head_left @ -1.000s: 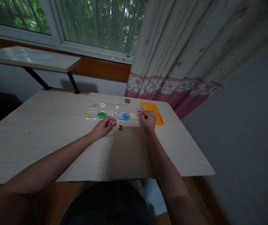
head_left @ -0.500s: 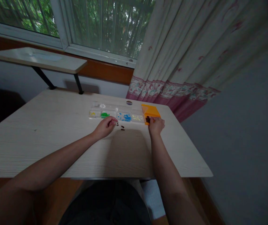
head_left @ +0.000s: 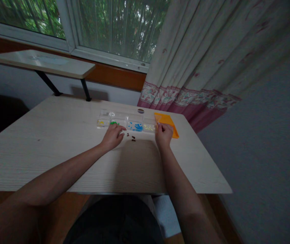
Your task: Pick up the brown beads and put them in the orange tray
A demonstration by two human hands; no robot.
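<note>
We list what lies on the pale wooden tabletop (head_left: 58, 149), all of it toward the far edge.

1. Clear box (head_left: 121, 117), long and divided, parallel to the far edge. Its compartments hold, left to right, yellow beads (head_left: 101, 122), green beads (head_left: 114, 123), blue beads (head_left: 135, 126) and pale beads (head_left: 148, 127).
2. Orange tray (head_left: 169, 121), flat, just beside the box's right end and nearest the far right corner.
3. Dark beads (head_left: 131, 136), a small loose scatter on the bare wood just in front of the box, between our two hands.
4. Left hand (head_left: 113, 135), curled, knuckles up, fingertips down just left of the dark beads (we cannot tell whether it holds one).
5. Right hand (head_left: 163, 134), fingers drawn together at the tray's near left corner; we cannot tell if anything is pinched.
6. Small round disc (head_left: 140, 110), at the far edge behind the box.
</note>
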